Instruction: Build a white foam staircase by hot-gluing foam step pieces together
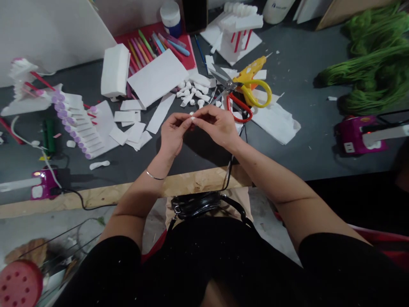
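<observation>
My left hand (172, 133) and my right hand (220, 126) meet over the dark table, thumbs and forefingers pinched together on a small white piece (192, 116). Fingers cover most of that piece; it resembles the small rolled white pieces (193, 90) heaped just beyond. Close to my right hand lie scissors (255, 94) with one yellow and one red handle, partly over a yellow glue gun (252, 70). Left of my left hand are cut white strips (136, 131) and a long white strip (161, 113). A white sheet (158, 77) rests on colored pens.
Stepped white pieces with purple ends (72, 115) stand at left, near a purple power socket (44, 184). Another purple socket (361, 135) and green yarn (377, 64) are at right. A white stack (115, 70), a jar (171, 18) and a small white model (241, 25) stand at the back.
</observation>
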`<act>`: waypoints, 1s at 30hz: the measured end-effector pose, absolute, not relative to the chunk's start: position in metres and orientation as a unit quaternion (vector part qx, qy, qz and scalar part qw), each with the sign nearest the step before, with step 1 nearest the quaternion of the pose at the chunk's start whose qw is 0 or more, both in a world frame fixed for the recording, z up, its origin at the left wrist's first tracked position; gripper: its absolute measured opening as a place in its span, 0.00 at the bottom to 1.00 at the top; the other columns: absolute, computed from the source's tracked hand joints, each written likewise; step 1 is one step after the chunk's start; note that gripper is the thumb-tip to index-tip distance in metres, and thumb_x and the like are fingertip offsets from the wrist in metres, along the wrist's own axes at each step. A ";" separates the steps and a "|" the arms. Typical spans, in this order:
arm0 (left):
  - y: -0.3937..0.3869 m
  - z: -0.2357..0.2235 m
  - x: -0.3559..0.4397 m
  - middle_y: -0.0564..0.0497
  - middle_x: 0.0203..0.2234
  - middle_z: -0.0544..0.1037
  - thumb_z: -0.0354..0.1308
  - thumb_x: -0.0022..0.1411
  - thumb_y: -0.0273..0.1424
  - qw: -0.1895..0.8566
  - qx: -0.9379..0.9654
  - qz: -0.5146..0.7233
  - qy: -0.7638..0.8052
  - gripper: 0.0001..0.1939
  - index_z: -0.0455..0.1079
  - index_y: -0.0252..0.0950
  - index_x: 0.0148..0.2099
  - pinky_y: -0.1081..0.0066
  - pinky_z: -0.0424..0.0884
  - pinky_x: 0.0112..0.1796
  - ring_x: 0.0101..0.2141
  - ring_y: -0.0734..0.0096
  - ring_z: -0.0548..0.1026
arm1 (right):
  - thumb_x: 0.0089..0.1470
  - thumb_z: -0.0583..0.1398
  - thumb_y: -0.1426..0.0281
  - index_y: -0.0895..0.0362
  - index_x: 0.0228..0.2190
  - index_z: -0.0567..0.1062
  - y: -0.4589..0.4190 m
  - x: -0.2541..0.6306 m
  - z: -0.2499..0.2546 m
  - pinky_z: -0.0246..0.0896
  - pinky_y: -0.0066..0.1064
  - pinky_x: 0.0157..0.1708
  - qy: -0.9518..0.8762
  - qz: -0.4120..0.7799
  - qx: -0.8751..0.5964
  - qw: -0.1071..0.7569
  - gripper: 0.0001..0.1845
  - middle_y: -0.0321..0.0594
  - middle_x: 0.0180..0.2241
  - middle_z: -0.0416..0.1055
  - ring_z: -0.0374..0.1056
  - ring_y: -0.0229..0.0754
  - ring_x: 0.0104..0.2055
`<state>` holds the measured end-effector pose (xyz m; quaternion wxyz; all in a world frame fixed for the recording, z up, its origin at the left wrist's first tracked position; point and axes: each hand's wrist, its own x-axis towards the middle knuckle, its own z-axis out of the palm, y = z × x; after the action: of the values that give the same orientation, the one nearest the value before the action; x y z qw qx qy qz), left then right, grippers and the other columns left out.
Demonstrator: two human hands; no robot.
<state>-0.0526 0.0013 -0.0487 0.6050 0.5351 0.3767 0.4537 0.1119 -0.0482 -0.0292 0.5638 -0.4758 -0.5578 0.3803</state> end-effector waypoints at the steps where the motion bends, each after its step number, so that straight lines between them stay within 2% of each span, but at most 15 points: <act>1: 0.001 -0.048 -0.053 0.54 0.32 0.81 0.77 0.52 0.52 0.614 0.527 0.452 0.374 0.24 0.76 0.40 0.37 0.71 0.79 0.37 0.32 0.74 0.79 | 0.59 0.67 0.48 0.53 0.38 0.80 -0.048 0.112 -0.030 0.74 0.36 0.42 -0.557 0.378 -0.475 0.567 0.21 0.37 0.36 0.80 0.76 0.39 0.37; 7: 0.003 -0.041 -0.054 0.55 0.28 0.78 0.78 0.49 0.53 0.638 0.527 0.435 0.354 0.27 0.74 0.39 0.34 0.71 0.78 0.36 0.29 0.76 0.77 | 0.60 0.67 0.54 0.53 0.37 0.82 -0.047 0.114 -0.032 0.72 0.37 0.42 -0.583 0.340 -0.476 0.564 0.15 0.37 0.36 0.80 0.75 0.41 0.39; 11: 0.001 -0.037 -0.052 0.56 0.28 0.78 0.79 0.46 0.53 0.651 0.515 0.428 0.360 0.27 0.74 0.39 0.33 0.72 0.79 0.37 0.29 0.77 0.77 | 0.61 0.66 0.56 0.52 0.36 0.82 -0.047 0.116 -0.033 0.72 0.38 0.43 -0.600 0.314 -0.488 0.551 0.13 0.37 0.36 0.81 0.75 0.42 0.39; 15: 0.002 -0.033 -0.055 0.57 0.28 0.79 0.80 0.48 0.49 0.721 0.478 0.378 0.330 0.25 0.73 0.40 0.37 0.75 0.79 0.34 0.28 0.78 0.79 | 0.62 0.66 0.56 0.50 0.36 0.83 -0.046 0.121 -0.031 0.72 0.38 0.44 -0.629 0.281 -0.479 0.544 0.12 0.38 0.37 0.82 0.75 0.43 0.40; 18: 0.003 -0.031 -0.059 0.57 0.28 0.81 0.80 0.50 0.47 0.743 0.473 0.344 0.324 0.24 0.71 0.40 0.34 0.77 0.79 0.31 0.28 0.77 0.80 | 0.63 0.65 0.55 0.49 0.36 0.83 -0.046 0.124 -0.028 0.73 0.38 0.45 -0.653 0.271 -0.476 0.523 0.13 0.39 0.38 0.83 0.76 0.44 0.41; 22: 0.005 -0.032 -0.058 0.58 0.27 0.81 0.82 0.46 0.46 0.737 0.465 0.363 0.330 0.27 0.68 0.40 0.31 0.78 0.79 0.32 0.28 0.79 0.80 | 0.62 0.66 0.55 0.50 0.40 0.83 -0.046 0.124 -0.028 0.74 0.38 0.45 -0.637 0.279 -0.490 0.525 0.13 0.38 0.40 0.83 0.76 0.43 0.41; 25: 0.004 -0.032 -0.055 0.60 0.26 0.79 0.82 0.43 0.47 0.726 0.464 0.388 0.328 0.28 0.68 0.40 0.31 0.79 0.78 0.33 0.27 0.81 0.79 | 0.60 0.67 0.59 0.51 0.42 0.83 -0.047 0.122 -0.028 0.74 0.37 0.43 -0.620 0.284 -0.495 0.539 0.12 0.38 0.40 0.83 0.76 0.42 0.39; 30: 0.003 -0.033 -0.054 0.59 0.28 0.80 0.82 0.41 0.50 0.692 0.488 0.410 0.339 0.30 0.67 0.40 0.30 0.76 0.79 0.34 0.27 0.80 0.78 | 0.58 0.67 0.62 0.51 0.40 0.85 -0.049 0.121 -0.027 0.73 0.36 0.41 -0.614 0.287 -0.497 0.543 0.10 0.36 0.39 0.83 0.76 0.41 0.38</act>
<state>-0.0541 0.0031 -0.0333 0.6920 0.4876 0.3392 0.4103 0.1207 -0.0486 -0.0272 0.5427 -0.4967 -0.6135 0.2871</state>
